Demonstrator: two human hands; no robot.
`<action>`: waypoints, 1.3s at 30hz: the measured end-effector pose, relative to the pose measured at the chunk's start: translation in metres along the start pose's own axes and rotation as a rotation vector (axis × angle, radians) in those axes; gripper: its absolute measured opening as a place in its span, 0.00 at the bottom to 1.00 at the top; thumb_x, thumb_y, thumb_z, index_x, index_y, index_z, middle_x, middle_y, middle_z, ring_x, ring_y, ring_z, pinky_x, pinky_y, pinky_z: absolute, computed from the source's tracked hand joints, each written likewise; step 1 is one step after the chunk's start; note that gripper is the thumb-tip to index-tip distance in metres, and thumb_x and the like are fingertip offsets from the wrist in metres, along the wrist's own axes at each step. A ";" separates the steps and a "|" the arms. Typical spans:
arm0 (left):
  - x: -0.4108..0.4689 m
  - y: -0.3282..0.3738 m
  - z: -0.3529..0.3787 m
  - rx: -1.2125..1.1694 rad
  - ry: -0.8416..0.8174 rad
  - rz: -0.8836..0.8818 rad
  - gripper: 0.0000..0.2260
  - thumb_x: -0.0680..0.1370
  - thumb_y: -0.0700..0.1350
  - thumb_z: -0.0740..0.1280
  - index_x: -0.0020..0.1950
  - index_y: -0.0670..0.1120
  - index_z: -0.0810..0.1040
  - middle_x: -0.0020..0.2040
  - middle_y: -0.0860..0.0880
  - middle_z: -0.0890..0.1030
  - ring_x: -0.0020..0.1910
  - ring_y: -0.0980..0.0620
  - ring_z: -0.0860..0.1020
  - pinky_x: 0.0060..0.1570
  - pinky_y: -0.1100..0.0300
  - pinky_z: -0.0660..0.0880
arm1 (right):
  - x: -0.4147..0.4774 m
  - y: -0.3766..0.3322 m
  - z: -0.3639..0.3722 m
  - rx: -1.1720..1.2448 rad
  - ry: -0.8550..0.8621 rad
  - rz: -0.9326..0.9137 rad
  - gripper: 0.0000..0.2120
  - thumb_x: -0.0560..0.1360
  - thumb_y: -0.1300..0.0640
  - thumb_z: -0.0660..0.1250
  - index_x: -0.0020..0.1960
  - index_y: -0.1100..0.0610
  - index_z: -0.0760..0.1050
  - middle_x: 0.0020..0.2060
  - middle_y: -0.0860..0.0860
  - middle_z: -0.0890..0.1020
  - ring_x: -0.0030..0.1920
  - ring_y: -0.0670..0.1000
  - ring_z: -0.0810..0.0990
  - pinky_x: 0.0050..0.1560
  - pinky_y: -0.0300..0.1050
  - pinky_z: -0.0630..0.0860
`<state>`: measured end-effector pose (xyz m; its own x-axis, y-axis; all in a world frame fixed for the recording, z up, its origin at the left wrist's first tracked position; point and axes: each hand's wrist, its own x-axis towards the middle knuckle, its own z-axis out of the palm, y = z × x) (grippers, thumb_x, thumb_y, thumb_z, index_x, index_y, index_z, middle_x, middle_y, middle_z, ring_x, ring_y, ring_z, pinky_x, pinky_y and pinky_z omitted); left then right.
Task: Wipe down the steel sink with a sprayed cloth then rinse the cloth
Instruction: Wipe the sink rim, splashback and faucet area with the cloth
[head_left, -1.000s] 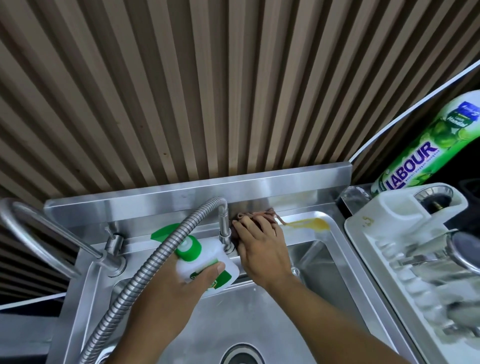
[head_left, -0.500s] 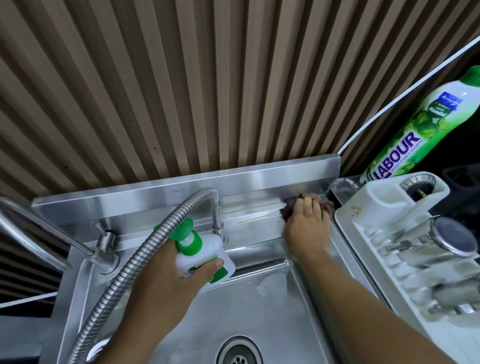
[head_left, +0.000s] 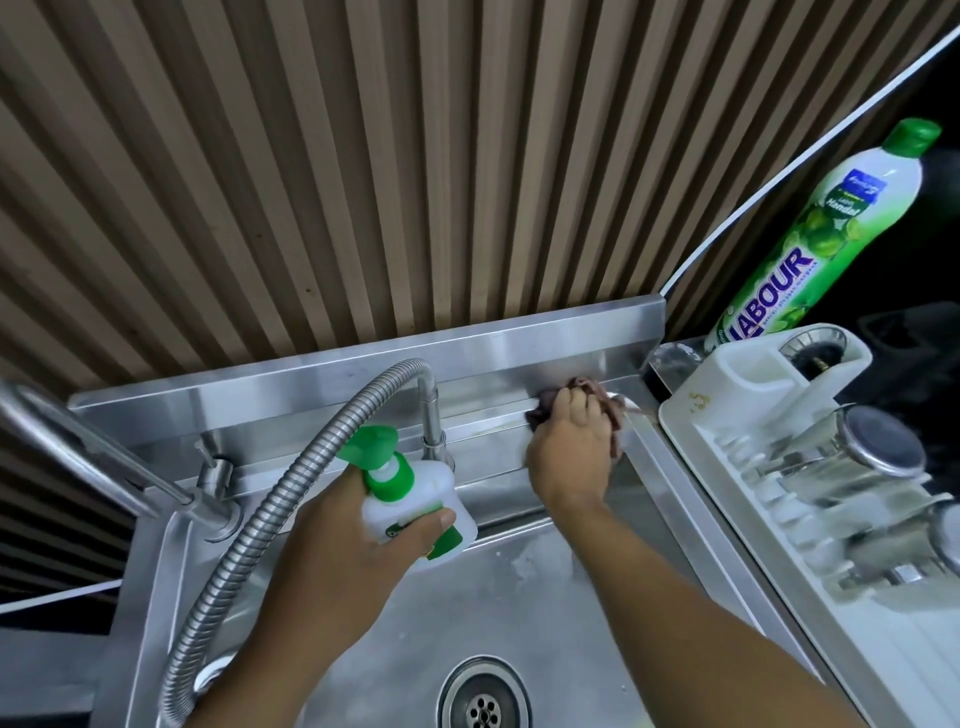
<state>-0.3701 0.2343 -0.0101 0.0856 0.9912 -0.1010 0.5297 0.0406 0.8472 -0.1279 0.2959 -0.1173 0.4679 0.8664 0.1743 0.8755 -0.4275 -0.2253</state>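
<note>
Pressing a crumpled dark brown cloth onto the back ledge of a stainless steel sink, a person's right hand sits at the far right corner, just beside a white plastic dish rack. Its fingers lie close together and bent down over the bunched fabric, which spills out on either side of them and touches the foot of the steel splashback.

The left hand grips a white plastic spray bottle with a green trigger head, held over the basin to the left of the right-hand fingers. The thumb is clamped across the label; the other fingers wrap behind the bottle and are mostly out of sight. How much liquid the opaque bottle holds cannot be told. A flexible ribbed metal hose arcs just left of the left-hand fingers, with a curved steel tap further left.

Below both hands, the basin floor carries a round perforated steel drain.

Right of the right-hand fingers, the rack holds steel tumblers lying on their sides, and its raised corner compartment holds a round metal strainer-like piece. Behind that compartment stands a tall green-capped dish-liquid bottle labelled LABOUR, beside a thin white cable running up the brown slatted wall.
</note>
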 end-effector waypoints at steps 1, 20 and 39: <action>0.000 -0.001 0.000 -0.008 -0.003 -0.004 0.16 0.65 0.54 0.81 0.46 0.55 0.79 0.42 0.62 0.83 0.40 0.60 0.81 0.44 0.51 0.82 | -0.005 -0.009 0.001 0.031 0.008 -0.019 0.21 0.76 0.58 0.57 0.67 0.63 0.71 0.64 0.61 0.76 0.65 0.61 0.72 0.72 0.56 0.65; 0.009 -0.010 0.008 -0.026 -0.021 -0.025 0.17 0.64 0.53 0.82 0.46 0.55 0.79 0.41 0.58 0.83 0.42 0.52 0.83 0.44 0.48 0.81 | -0.022 0.006 -0.006 -0.057 -0.055 -0.198 0.22 0.81 0.50 0.58 0.68 0.64 0.70 0.65 0.63 0.77 0.66 0.62 0.74 0.69 0.56 0.69; 0.006 -0.010 0.013 -0.068 -0.041 0.006 0.16 0.64 0.51 0.82 0.45 0.57 0.79 0.42 0.65 0.81 0.41 0.60 0.81 0.47 0.48 0.80 | 0.020 0.050 -0.034 -0.301 -0.256 0.050 0.57 0.71 0.21 0.42 0.79 0.68 0.49 0.78 0.67 0.57 0.78 0.65 0.57 0.78 0.58 0.50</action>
<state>-0.3641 0.2387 -0.0260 0.1238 0.9856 -0.1154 0.4702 0.0441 0.8814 -0.0709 0.2834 -0.0922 0.4987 0.8628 -0.0833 0.8666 -0.4941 0.0706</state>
